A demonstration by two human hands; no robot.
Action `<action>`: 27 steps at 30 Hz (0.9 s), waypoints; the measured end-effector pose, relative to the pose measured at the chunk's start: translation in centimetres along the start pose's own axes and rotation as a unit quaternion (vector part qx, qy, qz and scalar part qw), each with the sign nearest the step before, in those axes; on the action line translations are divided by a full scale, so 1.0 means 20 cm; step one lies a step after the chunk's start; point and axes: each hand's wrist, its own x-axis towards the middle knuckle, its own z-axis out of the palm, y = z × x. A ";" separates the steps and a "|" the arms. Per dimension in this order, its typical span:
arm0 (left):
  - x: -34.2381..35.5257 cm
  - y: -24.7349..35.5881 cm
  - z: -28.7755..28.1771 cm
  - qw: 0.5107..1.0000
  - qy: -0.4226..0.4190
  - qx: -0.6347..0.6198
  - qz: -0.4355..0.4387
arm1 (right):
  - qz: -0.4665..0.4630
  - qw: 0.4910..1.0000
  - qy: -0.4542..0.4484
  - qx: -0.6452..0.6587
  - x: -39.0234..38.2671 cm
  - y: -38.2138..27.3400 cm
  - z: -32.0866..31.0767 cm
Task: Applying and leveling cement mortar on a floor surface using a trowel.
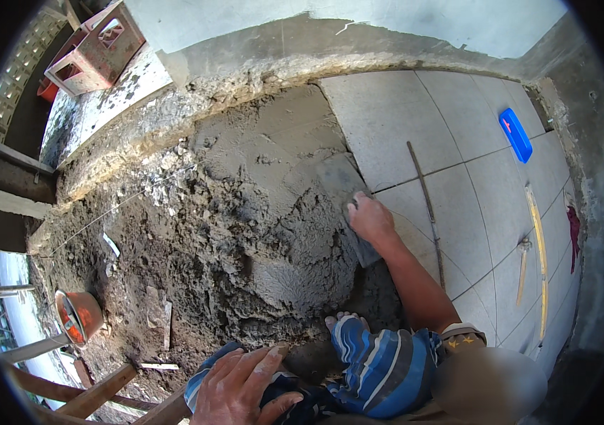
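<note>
Grey wet mortar (266,163) is spread over the ground in front of me, smooth at the far side and lumpy nearer. My right hand (371,216) is closed around a flat rectangular float (341,177), which lies on the mortar beside the edge of the floor tiles (380,106). The float's handle is hidden under my fingers. Low in the view, my left hand (242,386) rests on my bent knee in striped blue trousers (373,372), fingers stretched out and holding nothing. My toes touch the near edge of the mortar.
On the tiles lie a thin rod (426,205), a blue tray (515,134), a yellow measuring stick (537,255), a hammer (523,273) and a dark red cloth (573,230). Left are an orange bucket (86,316), wooden beams (96,393), a taut string and a crate (96,49).
</note>
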 end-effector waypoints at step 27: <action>-0.03 -0.05 0.00 0.999 0.028 0.019 -0.002 | -0.269 0.880 -0.391 -0.032 -0.57 0.01 0.19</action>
